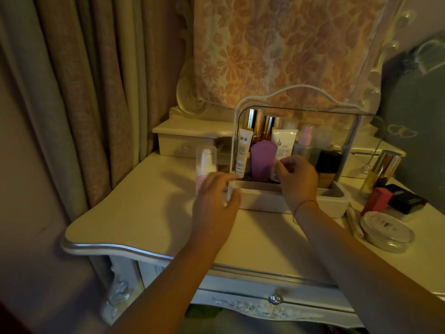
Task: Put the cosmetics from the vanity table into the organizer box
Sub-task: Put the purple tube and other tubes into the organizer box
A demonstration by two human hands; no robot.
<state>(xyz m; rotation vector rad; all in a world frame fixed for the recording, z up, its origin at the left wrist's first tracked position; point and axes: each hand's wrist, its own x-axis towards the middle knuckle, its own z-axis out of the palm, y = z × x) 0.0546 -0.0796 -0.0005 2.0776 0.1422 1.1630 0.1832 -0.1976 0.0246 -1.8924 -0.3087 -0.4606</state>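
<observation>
Several cosmetics already stand in the white organizer box (pixel 269 198) at the back-centre of the vanity table (pixel 144 213), under its raised clear lid: a BB cream tube (pixel 244 153) at the left, a purple tube (pixel 262 160) beside it, a white aloe tube (pixel 284 143), gold-capped bottles (pixel 255 121) behind, and a dark bottle (pixel 327 167) to the right. Still out on the tabletop are a pump bottle (pixel 204 162) just left of the box and, on the right, a gold-capped bottle (pixel 382 172), a pink carton (pixel 376 201), a black case (pixel 407 198) and a round lidded jar (pixel 385 231). The left hand (pixel 216 201) partly hides the pump bottle; its fingers are spread and loosely curved, holding nothing, thumb at the box's front-left corner. The right hand (pixel 298 179) reaches into the box, fingers curled, thumb and forefinger pinching the aloe tube's lower end.
</observation>
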